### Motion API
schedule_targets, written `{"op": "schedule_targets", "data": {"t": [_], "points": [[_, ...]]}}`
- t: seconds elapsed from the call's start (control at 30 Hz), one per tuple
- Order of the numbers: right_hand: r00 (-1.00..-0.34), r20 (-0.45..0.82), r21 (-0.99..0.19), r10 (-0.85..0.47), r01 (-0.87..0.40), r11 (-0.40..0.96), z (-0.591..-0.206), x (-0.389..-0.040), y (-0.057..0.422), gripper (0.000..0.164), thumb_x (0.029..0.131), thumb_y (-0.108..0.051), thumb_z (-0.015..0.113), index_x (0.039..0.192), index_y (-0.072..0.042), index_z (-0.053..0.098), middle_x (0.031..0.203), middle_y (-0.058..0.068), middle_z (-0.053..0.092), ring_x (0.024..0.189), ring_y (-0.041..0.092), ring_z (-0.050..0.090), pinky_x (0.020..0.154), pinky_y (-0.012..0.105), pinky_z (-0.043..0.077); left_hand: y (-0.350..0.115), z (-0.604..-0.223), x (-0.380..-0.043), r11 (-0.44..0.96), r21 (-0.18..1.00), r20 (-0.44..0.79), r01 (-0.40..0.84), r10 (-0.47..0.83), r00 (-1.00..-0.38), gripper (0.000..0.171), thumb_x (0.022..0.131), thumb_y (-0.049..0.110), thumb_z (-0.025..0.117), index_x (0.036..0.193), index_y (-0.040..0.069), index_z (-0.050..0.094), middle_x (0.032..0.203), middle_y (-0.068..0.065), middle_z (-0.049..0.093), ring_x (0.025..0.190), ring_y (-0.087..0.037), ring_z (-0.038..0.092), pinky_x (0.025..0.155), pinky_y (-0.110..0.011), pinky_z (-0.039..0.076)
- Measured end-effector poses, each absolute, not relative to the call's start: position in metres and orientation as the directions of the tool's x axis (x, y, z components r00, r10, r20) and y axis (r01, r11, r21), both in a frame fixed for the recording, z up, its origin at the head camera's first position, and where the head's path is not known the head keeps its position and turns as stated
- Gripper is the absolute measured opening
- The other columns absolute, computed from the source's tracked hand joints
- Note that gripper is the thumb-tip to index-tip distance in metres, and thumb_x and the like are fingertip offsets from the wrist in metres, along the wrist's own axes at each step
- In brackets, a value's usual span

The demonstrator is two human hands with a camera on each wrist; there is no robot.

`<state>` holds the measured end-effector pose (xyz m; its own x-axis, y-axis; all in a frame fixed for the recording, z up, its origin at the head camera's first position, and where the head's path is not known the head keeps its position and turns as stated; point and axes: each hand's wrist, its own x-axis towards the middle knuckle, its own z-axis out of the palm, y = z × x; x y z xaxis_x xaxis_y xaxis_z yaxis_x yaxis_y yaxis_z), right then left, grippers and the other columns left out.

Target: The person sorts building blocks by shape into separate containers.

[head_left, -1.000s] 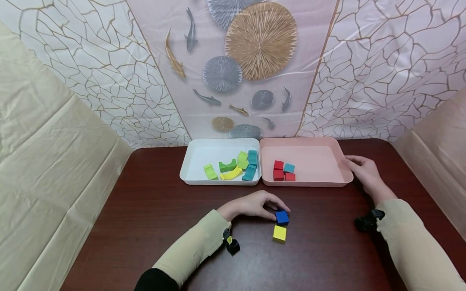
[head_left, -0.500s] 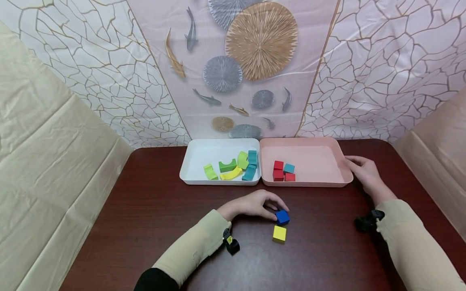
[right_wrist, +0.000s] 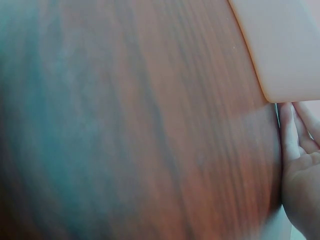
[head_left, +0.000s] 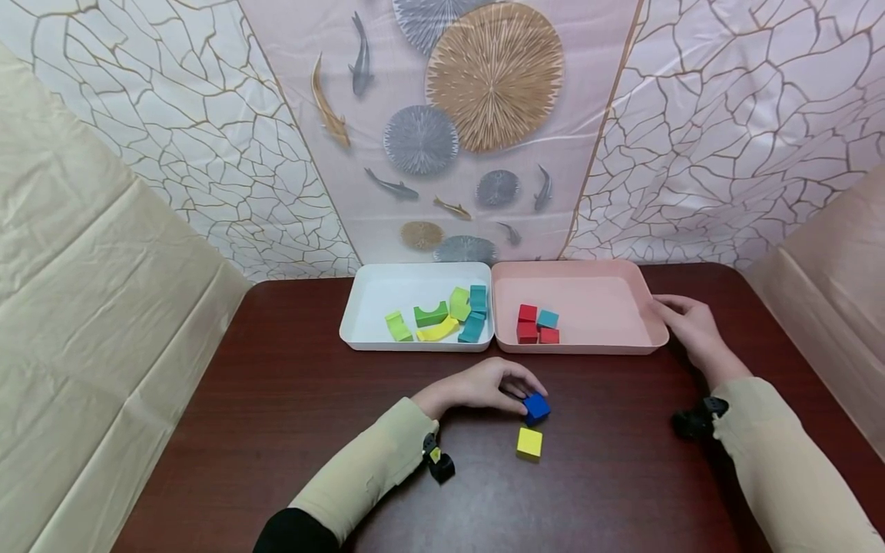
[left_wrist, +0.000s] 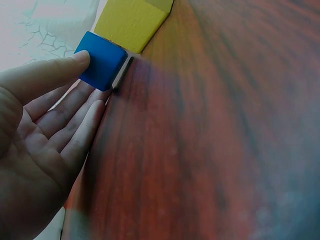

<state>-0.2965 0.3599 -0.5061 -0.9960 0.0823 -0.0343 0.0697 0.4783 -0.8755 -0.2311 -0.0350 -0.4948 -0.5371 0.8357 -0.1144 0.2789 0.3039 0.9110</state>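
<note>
My left hand (head_left: 480, 385) pinches a blue cube (head_left: 536, 409) between thumb and fingers in the head view. The left wrist view shows the thumb tip on one face of the blue cube (left_wrist: 102, 60), which is tilted. Just in front of it on the table, on the near side, sits a yellow cube (head_left: 529, 444); the yellow cube (left_wrist: 132, 22) appears beyond the blue one in the left wrist view. My right hand (head_left: 698, 334) holds the right edge of the pink tray (head_left: 601, 307), thumb at the rim. Its other fingers lie along the tray's outer side.
Against the pink tray stands a white tray (head_left: 373, 303) with several green, yellow and teal blocks. Inside the pink tray, red cubes (head_left: 527, 332) and one teal cube (head_left: 548, 319) sit at the left. Behind both trays hangs a patterned cloth (head_left: 498, 184).
The blue cube has turned and tilted in my left hand's pinch and shifted slightly away from the yellow cube. My right hand keeps its place at the pink tray.
</note>
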Motion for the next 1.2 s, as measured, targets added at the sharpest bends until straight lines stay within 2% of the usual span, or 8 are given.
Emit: {"op": "schedule_targets", "data": {"t": [0.27, 0.47, 1.0, 1.2], "points": [[-0.997, -0.024, -0.883, 0.075, 0.056, 0.466, -0.507, -0.299, 0.361, 0.069, 0.108, -0.04, 0.06, 0.148, 0.015, 0.051, 0.095, -0.041, 0.049, 0.092, -0.022, 0.047, 0.076, 0.003, 0.046, -0.035, -0.496, -0.232, 0.306, 0.906, -0.1, 0.293, 0.827, -0.553, 0.037, 0.097, 0.0, 0.076, 0.134, 0.003, 0.07, 0.134, -0.015, 0.071, 0.106, 0.003, 0.068, 0.098, -0.017, 0.057], [-0.997, -0.016, -0.888, 0.073, 0.048, 0.458, -0.507, -0.299, 0.36, 0.067, 0.108, -0.037, 0.06, 0.147, 0.017, 0.05, 0.092, -0.044, 0.05, 0.091, -0.023, 0.048, 0.075, 0.003, 0.046, -0.035, -0.495, -0.231, 0.301, 0.904, -0.084, 0.302, 0.821, -0.565, 0.036, 0.097, 0.001, 0.076, 0.133, 0.003, 0.071, 0.132, -0.015, 0.072, 0.106, 0.002, 0.068, 0.098, -0.017, 0.057], [-0.997, -0.018, -0.885, 0.076, 0.051, 0.464, -0.505, -0.295, 0.358, 0.067, 0.109, -0.038, 0.059, 0.148, 0.016, 0.05, 0.093, -0.042, 0.048, 0.091, -0.023, 0.047, 0.075, 0.003, 0.046, -0.036, -0.493, -0.232, 0.301, 0.897, -0.009, 0.323, 0.744, -0.668, 0.037, 0.097, 0.008, 0.078, 0.134, 0.008, 0.072, 0.133, -0.011, 0.073, 0.105, 0.002, 0.068, 0.097, -0.017, 0.056], [-0.997, -0.016, -0.884, 0.08, 0.052, 0.464, -0.505, -0.296, 0.358, 0.067, 0.108, -0.038, 0.059, 0.147, 0.016, 0.051, 0.093, -0.042, 0.048, 0.09, -0.023, 0.047, 0.075, 0.003, 0.046, -0.038, -0.485, -0.23, 0.28, 0.911, 0.02, 0.301, 0.7, -0.714, 0.036, 0.097, 0.008, 0.078, 0.132, 0.008, 0.073, 0.136, -0.012, 0.072, 0.112, -0.013, 0.073, 0.1, -0.021, 0.057]]}}
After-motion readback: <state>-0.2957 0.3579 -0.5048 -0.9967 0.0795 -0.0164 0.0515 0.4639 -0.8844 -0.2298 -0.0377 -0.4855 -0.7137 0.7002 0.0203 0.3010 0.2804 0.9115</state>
